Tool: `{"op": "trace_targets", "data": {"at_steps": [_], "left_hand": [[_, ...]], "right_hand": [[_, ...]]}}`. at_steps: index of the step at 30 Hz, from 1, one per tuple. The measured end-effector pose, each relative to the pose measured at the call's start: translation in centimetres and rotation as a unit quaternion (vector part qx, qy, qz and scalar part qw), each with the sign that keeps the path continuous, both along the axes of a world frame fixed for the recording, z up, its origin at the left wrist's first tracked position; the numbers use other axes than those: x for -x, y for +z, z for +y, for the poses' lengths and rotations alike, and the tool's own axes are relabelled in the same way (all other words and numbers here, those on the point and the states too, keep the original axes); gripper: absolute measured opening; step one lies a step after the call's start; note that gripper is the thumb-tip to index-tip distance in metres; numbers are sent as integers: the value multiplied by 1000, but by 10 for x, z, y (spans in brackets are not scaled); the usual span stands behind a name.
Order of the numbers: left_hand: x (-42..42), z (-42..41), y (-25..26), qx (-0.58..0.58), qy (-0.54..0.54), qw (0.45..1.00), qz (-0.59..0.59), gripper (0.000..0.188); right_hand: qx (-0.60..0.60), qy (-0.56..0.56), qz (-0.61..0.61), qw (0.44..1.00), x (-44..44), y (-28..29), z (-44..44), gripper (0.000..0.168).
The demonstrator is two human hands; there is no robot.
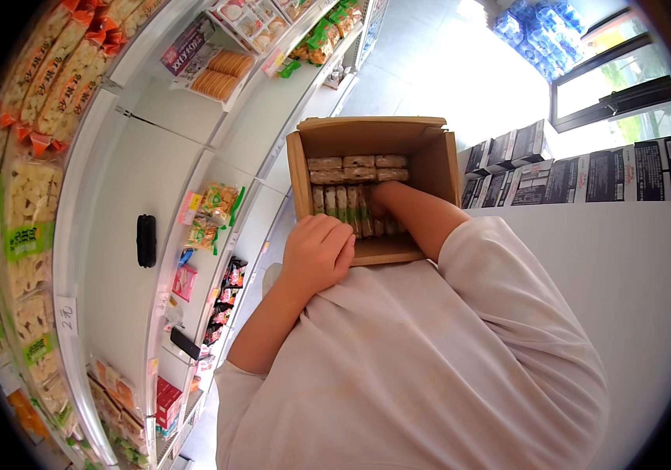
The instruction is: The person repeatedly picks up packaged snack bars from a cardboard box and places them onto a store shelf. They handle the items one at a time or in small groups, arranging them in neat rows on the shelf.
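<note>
An open cardboard box (376, 254) stands against my front. My left hand (320, 249) is folded over its near left rim and grips it. Inside, packed snack bars (338, 202) with green bands on clear wrappers stand on edge in a row. Behind them, wrapped snack packs (359, 167) lie stacked at the far wall. My right hand (377, 198) reaches over the right side, down onto the upright packs. Its fingers are in shadow and partly hidden, so their hold does not show.
Left, shelves (112, 252) carry bagged snacks (33, 235), a black case (146, 241), a biscuit tray (218, 73) and a dark flat object (185, 343). Right, a white surface (594, 264) has dark printed cartons (600, 176) along its far edge. Wrapped bottles (538, 41) stand by the window.
</note>
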State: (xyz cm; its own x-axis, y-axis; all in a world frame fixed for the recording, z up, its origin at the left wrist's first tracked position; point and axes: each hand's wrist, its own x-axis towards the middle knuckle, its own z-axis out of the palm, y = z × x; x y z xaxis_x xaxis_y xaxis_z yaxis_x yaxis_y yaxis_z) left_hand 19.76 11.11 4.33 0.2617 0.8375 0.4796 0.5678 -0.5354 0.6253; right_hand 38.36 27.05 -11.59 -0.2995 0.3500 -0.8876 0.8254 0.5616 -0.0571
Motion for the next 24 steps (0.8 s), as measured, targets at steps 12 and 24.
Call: {"op": "trace_targets", "data": {"at_steps": [12,24], "left_hand": [[-15,-42,-3,19,232,971,56,23],[-14,-33,-26,143,214,955,-144,28]], "right_hand": [[-88,-134,449,879,-24,214,-5,37],[-475,-112,492,721,-88,168,-9,25]]}}
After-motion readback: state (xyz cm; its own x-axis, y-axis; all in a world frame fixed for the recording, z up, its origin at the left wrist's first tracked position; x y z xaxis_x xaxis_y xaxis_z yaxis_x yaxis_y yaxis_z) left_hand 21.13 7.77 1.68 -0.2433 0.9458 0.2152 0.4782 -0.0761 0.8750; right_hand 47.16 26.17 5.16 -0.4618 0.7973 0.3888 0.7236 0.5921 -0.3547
